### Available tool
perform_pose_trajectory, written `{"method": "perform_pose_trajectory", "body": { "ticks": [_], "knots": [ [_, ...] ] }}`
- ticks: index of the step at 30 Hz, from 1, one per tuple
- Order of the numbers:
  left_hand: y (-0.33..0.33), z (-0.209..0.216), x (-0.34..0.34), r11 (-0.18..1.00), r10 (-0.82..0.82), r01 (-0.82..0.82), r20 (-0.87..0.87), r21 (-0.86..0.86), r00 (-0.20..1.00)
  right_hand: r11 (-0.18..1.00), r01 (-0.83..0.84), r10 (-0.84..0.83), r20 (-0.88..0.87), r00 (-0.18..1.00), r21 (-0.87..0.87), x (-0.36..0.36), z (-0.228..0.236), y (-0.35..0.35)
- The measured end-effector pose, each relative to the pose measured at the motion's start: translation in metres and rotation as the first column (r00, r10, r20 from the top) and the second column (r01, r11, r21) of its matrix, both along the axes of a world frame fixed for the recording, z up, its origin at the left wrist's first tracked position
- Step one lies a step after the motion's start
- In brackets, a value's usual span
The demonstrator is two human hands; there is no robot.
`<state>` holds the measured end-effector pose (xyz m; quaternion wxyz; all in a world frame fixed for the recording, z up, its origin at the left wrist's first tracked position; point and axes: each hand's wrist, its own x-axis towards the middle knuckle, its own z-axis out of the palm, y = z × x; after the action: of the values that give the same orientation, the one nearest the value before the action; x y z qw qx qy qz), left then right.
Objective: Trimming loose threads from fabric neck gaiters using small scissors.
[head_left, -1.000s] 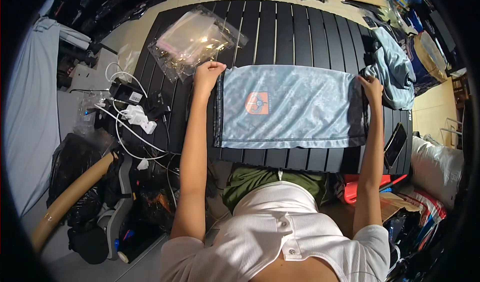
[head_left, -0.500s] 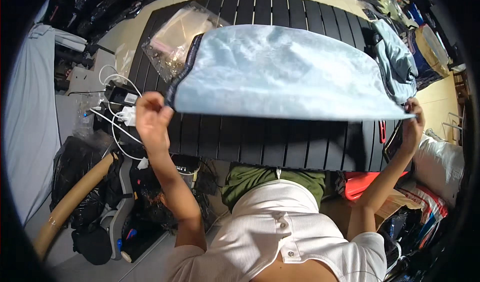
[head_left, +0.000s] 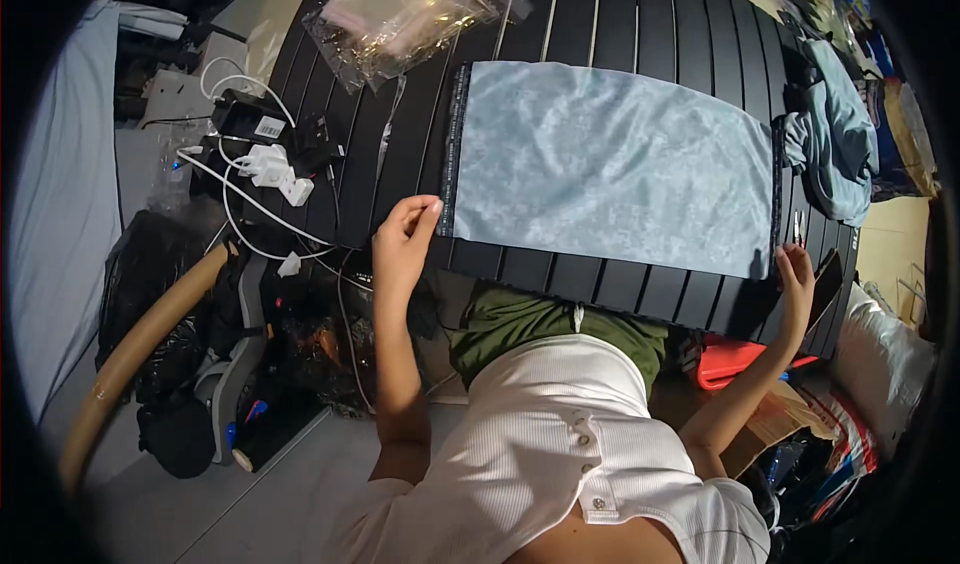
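Note:
A light blue velvety cloth [head_left: 610, 164] lies spread flat on the black slatted table [head_left: 590, 274]. Dark bands run along its left and right ends. At its near left corner my left hand [head_left: 402, 244] pinches the dark band's edge between thumb and fingers. My right hand [head_left: 795, 274] has its fingertips closed on the near right corner, by the other band. Just beyond the right hand lies a small metal tool [head_left: 799, 226], perhaps snips. A second, crumpled grey-blue cloth [head_left: 838, 149] hangs over the table's right side.
Clear plastic bags [head_left: 400, 14] sit at the far left of the table. White chargers [head_left: 275, 172] and cables lie near a black box [head_left: 250, 119] at the left edge. A cardboard tube [head_left: 140, 374] leans at lower left. Below right are a red container [head_left: 725, 359] and a cardboard box [head_left: 785, 429].
The cloth was lifted and billowing between both hands; now it lies flat on the table. The left hand has shifted right in view, and the right hand is lower.

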<state>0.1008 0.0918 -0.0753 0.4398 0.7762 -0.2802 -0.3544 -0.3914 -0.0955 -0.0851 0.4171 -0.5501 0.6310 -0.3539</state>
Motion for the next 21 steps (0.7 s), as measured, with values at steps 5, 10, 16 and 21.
{"method": "perform_pose_trajectory", "body": {
  "ticks": [5,10,16,21],
  "knots": [
    [-0.009,0.003,-0.004,1.0,-0.002,0.002,-0.013,-0.007,1.0,0.997,0.021,-0.018,-0.04,0.999,0.073,-0.007,-0.012,-0.004],
    [-0.014,0.013,0.005,0.998,0.032,-0.023,-0.197,0.051,0.98,0.995,0.035,-0.023,-0.121,0.992,0.095,0.0,0.003,0.002],
    [-0.032,0.008,0.004,0.998,-0.02,0.037,0.274,-0.057,0.961,0.973,0.094,-0.155,-0.3,0.941,-0.209,0.011,-0.003,0.002],
    [-0.052,0.003,-0.043,0.889,-0.121,0.34,0.559,-0.306,0.82,0.83,-0.207,-0.102,-0.508,0.856,-0.517,0.145,0.021,0.032]
  ]
}}
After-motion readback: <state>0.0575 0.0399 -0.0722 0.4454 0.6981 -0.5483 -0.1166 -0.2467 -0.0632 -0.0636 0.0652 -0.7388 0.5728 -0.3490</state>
